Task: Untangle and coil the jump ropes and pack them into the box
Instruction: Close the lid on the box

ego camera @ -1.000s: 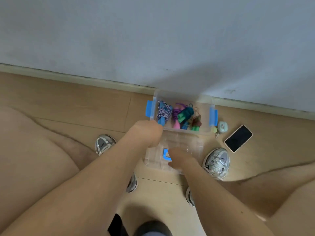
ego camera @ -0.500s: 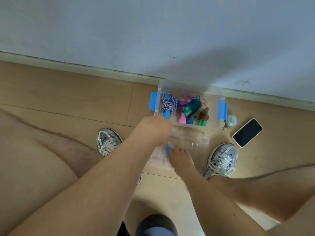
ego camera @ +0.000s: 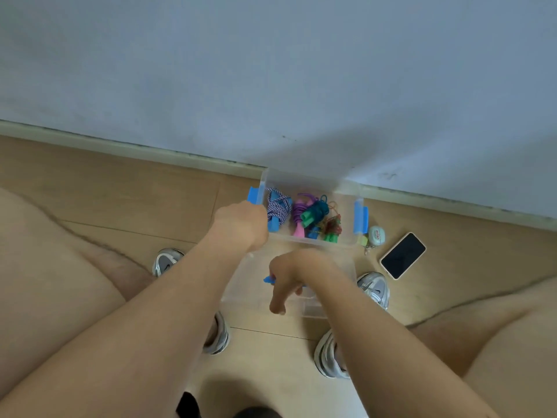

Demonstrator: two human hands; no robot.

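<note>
A clear plastic box [ego camera: 310, 183] with blue side latches stands on the floor against the wall. Inside lie coiled jump ropes: a purple-and-white braided rope [ego camera: 278, 210] with blue handles, a purple rope [ego camera: 297, 214] with a pink handle, a teal rope [ego camera: 316, 211] with green handles, and a red one [ego camera: 333, 226]. My left hand [ego camera: 241, 224] grips the box at its near left corner, its fingers hidden. In front of the box lies the clear lid [ego camera: 245, 289]. My right hand [ego camera: 297, 271] curls round the lid's blue handle [ego camera: 267, 279].
A dark phone [ego camera: 402, 255] and a small round green case [ego camera: 376, 235] lie right of the box. My grey shoes [ego camera: 167, 261] [ego camera: 374, 287] flank the lid, with my knees at both sides. The wall and skirting [ego camera: 120, 146] run just behind the box.
My right hand went from lying flat over the lid's handle to curling its fingers round it. My left hand stayed at the box's near left corner.
</note>
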